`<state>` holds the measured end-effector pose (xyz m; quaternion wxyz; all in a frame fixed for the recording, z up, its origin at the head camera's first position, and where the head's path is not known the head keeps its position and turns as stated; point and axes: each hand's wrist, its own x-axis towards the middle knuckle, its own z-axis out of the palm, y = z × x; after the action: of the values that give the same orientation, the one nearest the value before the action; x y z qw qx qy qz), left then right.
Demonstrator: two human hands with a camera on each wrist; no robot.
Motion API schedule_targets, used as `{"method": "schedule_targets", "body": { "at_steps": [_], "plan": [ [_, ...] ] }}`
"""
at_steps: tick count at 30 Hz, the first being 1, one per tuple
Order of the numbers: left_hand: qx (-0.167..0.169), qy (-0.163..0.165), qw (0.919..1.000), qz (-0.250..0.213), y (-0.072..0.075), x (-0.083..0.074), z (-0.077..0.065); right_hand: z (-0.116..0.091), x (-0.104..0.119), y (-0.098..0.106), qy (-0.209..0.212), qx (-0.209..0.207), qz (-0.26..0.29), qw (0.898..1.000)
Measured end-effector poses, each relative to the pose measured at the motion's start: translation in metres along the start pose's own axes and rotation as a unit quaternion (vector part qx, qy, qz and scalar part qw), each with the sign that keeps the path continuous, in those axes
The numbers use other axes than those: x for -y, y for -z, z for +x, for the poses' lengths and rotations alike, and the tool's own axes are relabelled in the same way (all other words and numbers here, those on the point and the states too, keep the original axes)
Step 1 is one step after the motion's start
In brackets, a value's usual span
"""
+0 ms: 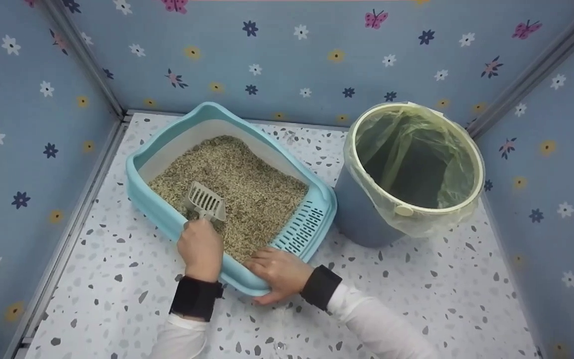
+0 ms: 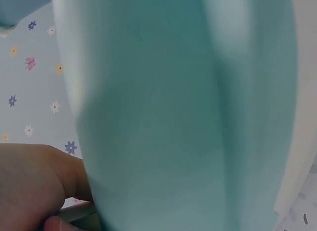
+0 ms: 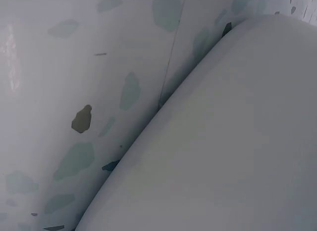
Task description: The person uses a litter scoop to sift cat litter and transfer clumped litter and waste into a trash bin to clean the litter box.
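1. Litter scoop [image 1: 206,201] in the left hand [image 1: 201,248]: the fingers were curled round its handle, and the slotted head lay over the litter [image 1: 254,184], close to the near left wall of the litter box [image 1: 155,212].
2. On the near edge of the box, the right hand [image 1: 279,271] gripped the rim, fingers over the inner side and thumb below on the outside. A black band [image 1: 321,287] circled that wrist, another [image 1: 195,297] the left; both sleeves were white.
3. Around the scoop, the tan, grainy litter filled the box floor and was banked toward the far corner. The blue rim stood raised under the left wrist, and a slotted grate [image 1: 302,227] took up the right end, next to the right hand.
4. Just beside the box's right corner stood a blue-grey bin [image 1: 366,219], lined with a yellowish bag [image 1: 419,227] that draped over its rim.
5. Beneath everything was a white speckled surface [image 1: 112,304], with blue flower-patterned walls [image 1: 287,75] behind and on both sides.
6. The left hand hid most of the handle, and whether the scoop's head touched the litter could not be told. In the left wrist view the box wall blocked most of the scene; in the right, a blurred pale shape filled much of it.
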<state>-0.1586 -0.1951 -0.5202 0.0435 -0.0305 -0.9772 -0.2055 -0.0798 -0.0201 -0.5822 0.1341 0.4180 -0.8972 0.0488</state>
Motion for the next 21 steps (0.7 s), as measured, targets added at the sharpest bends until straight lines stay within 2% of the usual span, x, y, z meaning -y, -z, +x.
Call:
{"method": "schedule_targets", "body": {
  "at_steps": [6, 10, 12, 16, 21],
  "plan": [
    [0.009, 0.012, 0.9998, -0.009, 0.005, 0.001, 0.002, 0.001, 0.004, 0.002, -0.028, 0.016, 0.006, 0.999],
    [0.004, 0.000, 1.0000, -0.001, 0.012, 0.005, 0.009, 0.011, 0.016, 0.003, -0.095, 0.031, -0.003, 0.995],
    [0.008, -0.009, 0.9999, 0.006, 0.020, 0.008, 0.018, 0.023, 0.025, 0.004, -0.149, 0.042, -0.003, 0.988],
    [0.019, -0.023, 0.9992, 0.026, 0.036, 0.014, 0.043, 0.055, 0.043, 0.007, -0.254, 0.068, 0.009, 0.965],
    [0.030, -0.035, 0.9976, 0.053, 0.046, 0.029, 0.073, 0.090, 0.059, 0.002, -0.328, 0.092, -0.010, 0.940]
  ]
}}
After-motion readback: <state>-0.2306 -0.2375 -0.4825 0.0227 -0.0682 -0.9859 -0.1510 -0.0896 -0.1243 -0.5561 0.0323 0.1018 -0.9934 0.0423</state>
